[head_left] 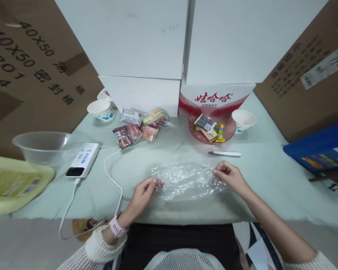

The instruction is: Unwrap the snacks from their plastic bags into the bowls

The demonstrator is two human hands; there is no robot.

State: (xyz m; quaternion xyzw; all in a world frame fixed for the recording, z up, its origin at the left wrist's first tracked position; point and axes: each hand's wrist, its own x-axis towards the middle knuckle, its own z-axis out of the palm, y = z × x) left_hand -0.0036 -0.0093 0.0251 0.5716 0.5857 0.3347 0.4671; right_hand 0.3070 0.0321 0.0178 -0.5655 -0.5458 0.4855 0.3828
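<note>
A clear plastic bag (pixel 186 182), crinkled and see-through, is stretched sideways just over the front of the table. My left hand (pixel 143 193) pinches its left end between thumb and fingers. At the opposite end my right hand (pixel 229 177) grips the plastic the same way. Just beyond the bag lies a white capped pen or cutter (pixel 225 153); its exact kind is unclear. Behind that, a pinkish translucent bowl (pixel 192 133) holds several wrapped snacks (pixel 210 129). A pile of other packaged snacks (pixel 133 131) lies to the left.
Paper bowls (pixel 100 108) stand at the back left, and another paper bowl (pixel 243 119) stands right of the pink one. A clear plastic basin (pixel 42 150), a power bank (pixel 83 160) with a white cable (pixel 112 176) and a yellow container (pixel 17 187) occupy the left. Cardboard boxes (pixel 39 56) wall the sides.
</note>
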